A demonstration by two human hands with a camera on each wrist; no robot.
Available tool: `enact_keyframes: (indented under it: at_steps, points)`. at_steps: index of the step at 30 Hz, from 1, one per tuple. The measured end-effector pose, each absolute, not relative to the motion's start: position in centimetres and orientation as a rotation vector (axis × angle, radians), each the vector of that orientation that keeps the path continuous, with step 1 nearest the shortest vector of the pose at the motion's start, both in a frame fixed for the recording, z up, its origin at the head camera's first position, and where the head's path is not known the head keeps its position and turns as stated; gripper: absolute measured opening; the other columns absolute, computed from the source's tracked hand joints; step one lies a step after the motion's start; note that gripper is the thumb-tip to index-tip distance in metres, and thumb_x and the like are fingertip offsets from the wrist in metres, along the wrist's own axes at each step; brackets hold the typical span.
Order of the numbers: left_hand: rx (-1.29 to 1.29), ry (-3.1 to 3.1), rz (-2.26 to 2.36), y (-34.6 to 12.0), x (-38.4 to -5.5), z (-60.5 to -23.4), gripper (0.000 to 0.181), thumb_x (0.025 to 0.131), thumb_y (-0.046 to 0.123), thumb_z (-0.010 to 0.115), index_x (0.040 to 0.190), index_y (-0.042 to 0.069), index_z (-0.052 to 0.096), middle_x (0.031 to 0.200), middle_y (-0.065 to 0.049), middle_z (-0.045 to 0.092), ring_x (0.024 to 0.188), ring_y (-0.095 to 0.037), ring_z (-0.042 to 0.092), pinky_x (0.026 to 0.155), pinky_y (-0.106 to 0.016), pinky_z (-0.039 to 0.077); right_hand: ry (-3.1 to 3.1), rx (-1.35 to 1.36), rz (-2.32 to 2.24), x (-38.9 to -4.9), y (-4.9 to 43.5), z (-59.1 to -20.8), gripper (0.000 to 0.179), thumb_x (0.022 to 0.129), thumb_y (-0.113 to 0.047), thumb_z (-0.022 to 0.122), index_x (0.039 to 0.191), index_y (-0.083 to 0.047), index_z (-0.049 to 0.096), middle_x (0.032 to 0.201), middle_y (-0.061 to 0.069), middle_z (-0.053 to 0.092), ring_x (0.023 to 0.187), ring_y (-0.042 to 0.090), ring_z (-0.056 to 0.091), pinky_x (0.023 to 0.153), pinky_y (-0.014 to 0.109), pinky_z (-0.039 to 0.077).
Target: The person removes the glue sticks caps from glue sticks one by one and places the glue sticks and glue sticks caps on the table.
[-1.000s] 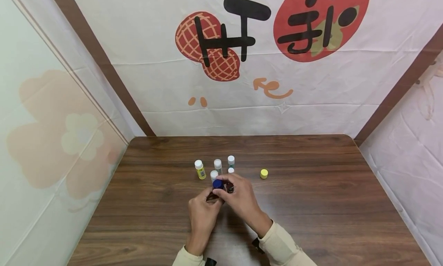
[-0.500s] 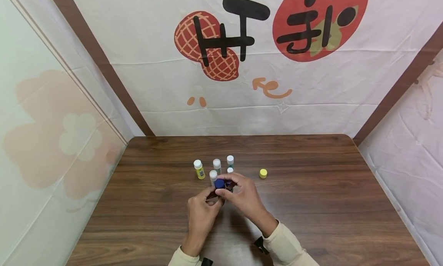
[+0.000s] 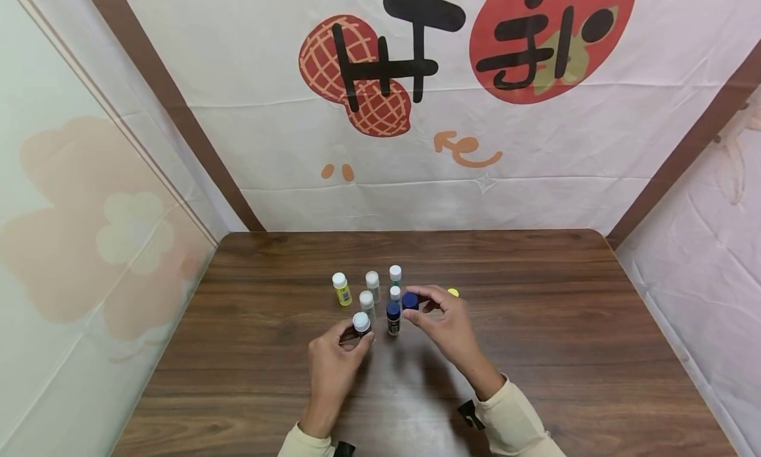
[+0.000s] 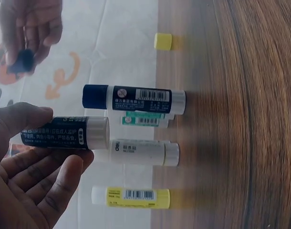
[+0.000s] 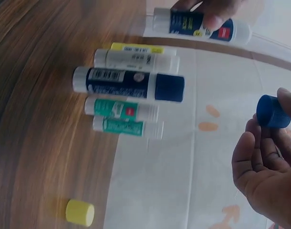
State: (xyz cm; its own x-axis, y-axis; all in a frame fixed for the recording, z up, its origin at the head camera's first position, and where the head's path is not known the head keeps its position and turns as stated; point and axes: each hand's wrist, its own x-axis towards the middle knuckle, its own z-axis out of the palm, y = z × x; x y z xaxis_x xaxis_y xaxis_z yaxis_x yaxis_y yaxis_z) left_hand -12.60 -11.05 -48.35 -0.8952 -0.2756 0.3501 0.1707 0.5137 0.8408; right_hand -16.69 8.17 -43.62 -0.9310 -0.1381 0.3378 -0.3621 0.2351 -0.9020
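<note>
My left hand grips a navy-labelled glue stick upright above the table, its blue cap off and its white top bare. Off to its right, my right hand pinches the blue cap between thumb and fingers, with the hollow end visible in the right wrist view. Between the hands stands another navy glue stick with its blue cap on. Behind it are two green-labelled glue sticks. White glue sticks stand just beyond my left hand.
A yellow glue stick with a white top stands at the left end of the group. Partly behind my right hand in the head view, a yellow cap sits on the wooden table. A printed cloth hangs behind the table.
The blue cap has come off the navy glue stick. My right hand has moved right with the cap, while my left hand has shifted slightly left with the stick.
</note>
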Motion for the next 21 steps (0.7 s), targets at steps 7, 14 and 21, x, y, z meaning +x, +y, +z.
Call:
enact_keyframes:
  at_steps: [7,14,21]
  points:
    - [0.123,-2.306,-1.404,-11.7,-12.7,-48.4,0.023,0.071,0.004,0.084,0.091,0.005,0.073,0.082,-0.008,0.073,0.068,-0.012,0.070,0.058,-0.019,0.053,-2.321,0.429,1.714,-17.0,9.4,-44.4,0.033,0.076,-0.005,0.080,0.108,-0.005,0.071,0.096,0.006,0.070,0.086,0.022,0.063,0.076,0.043,0.051]
    - [0.131,-2.275,-1.430,-12.6,-13.1,-48.6,0.024,0.071,0.002,0.083,0.093,0.002,0.073,0.083,-0.010,0.073,0.069,-0.015,0.070,0.058,-0.017,0.053,-2.358,0.373,1.693,-15.9,9.8,-42.2,0.031,0.077,0.003,0.077,0.107,0.003,0.069,0.094,0.017,0.069,0.084,0.033,0.062,0.076,0.052,0.050]
    - [0.126,-2.265,-1.423,-13.4,-13.5,-48.7,0.023,0.072,0.002,0.082,0.093,0.000,0.072,0.084,-0.011,0.073,0.069,-0.014,0.071,0.059,-0.017,0.053,-2.387,0.292,1.675,-15.4,10.4,-41.3,0.030,0.078,0.004,0.076,0.107,0.005,0.069,0.094,0.019,0.068,0.082,0.031,0.061,0.075,0.047,0.051]
